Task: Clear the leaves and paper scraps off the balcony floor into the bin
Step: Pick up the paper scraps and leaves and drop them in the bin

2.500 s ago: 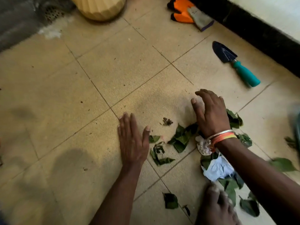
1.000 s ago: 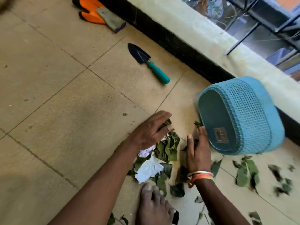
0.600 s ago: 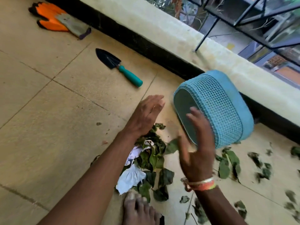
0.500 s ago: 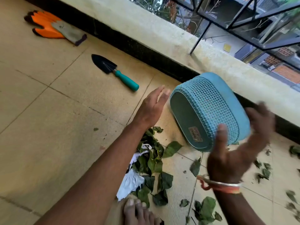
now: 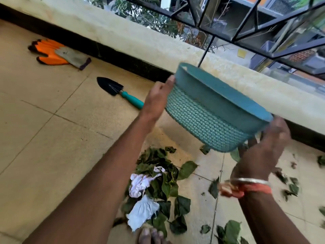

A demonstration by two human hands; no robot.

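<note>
Left hand (image 5: 158, 100) and right hand (image 5: 267, 145) grip the oval, weave-textured teal bin (image 5: 211, 110).

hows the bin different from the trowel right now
The bin is up off the floor, held by the left hand and right hand; the trowel lies flat on the tiles, untouched. The bin has a woven-pattern wall; the trowel has a black blade. Both show teal.

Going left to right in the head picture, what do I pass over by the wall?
Orange gloves, trowel, left hand, blue bin, right hand.
</note>
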